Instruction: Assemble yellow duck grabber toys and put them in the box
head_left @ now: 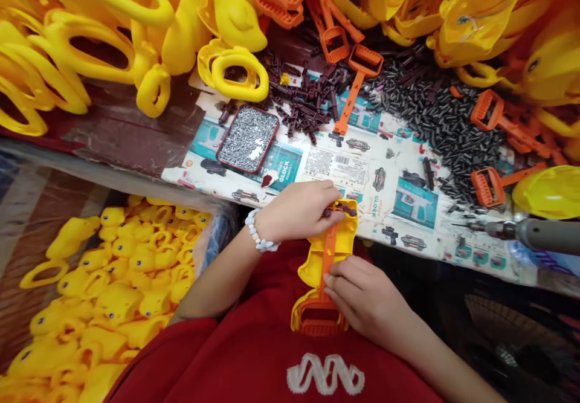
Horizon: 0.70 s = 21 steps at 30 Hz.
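Observation:
A yellow plastic toy shell half (347,246) rests against the front of my red shirt, hollow side up. Lying lengthwise inside it is an orange plastic handle (330,249), its grooved grip loop towards me. At the shell's far end, my left hand (301,209) has its thumb and fingers pinched on a small dark brown plastic part (348,210), which the fingers partly cover. My right hand (374,300) closes on the orange handle and the shell's right edge, around the middle; some fingertips are hidden.
A tray of small metal screws (247,138) sits on the printed cardboard (338,164). Beyond are dark brown parts (312,98), black cylindrical pieces (435,110) and yellow shells (480,25). An electric screwdriver (521,232) points in from the right. Yellow toys (120,300) fill the lower left.

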### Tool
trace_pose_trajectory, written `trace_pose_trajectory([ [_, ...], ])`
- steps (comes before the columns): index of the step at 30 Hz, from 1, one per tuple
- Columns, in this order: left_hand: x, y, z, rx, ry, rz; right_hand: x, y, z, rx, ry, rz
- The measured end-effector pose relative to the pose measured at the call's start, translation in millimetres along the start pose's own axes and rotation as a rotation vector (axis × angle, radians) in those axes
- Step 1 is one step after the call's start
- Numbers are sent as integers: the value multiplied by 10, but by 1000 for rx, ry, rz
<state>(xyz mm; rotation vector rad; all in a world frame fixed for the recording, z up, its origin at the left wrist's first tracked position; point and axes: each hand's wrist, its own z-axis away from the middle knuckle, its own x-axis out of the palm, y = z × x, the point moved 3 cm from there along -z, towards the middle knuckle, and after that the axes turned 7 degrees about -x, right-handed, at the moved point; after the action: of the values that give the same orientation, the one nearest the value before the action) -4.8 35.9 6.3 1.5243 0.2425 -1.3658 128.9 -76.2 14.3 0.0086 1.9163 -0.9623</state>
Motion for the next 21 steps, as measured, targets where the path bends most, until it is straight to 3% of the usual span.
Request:
trace_pose_trajectory([
  [2,2,-53,-26,-9,54,26,-120,115,-24,-2,74,62],
  [4,-16,-124,-89,-60,139,45,-317,363,-28,101,219,212],
  [8,-80,-227,-216,-186,290,1,-714,1064,135,589,524,599],
  [10,-97,-239,-239,-212,306,-25,-813,1339,222,757,542,686],
  [13,-98,-232,-227,-219,297,-37,-933,1573,263,899,529,734],
  [21,-68,-234,-193,-237,281,-17,-1274,2020,-5,1027,366,753],
])
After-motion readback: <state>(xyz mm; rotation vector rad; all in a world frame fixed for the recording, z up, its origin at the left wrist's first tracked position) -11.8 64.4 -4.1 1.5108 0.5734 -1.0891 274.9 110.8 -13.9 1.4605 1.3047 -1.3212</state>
